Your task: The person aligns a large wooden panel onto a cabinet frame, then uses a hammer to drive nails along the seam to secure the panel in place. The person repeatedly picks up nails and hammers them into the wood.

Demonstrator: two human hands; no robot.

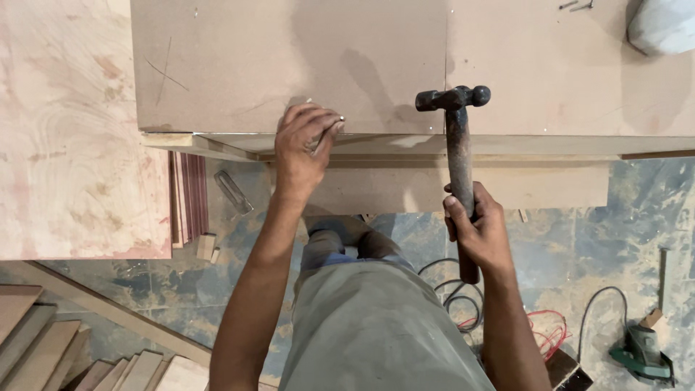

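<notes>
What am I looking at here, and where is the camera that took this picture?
The camera sits on a person's head and looks straight down, so you see their own two arms. There is no machine. The right hand grips the handle of a dark hammer, its head raised over a brown board. The left hand pinches something small, seemingly a nail, at the board's near edge. A few loose nails lie at the far side. Below, on the dusty floor, are cables, wood offcuts and a green power tool.

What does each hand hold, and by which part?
The right hand grips a hammer low on its handle. The left hand pinches a small nail at the board edge.
</notes>
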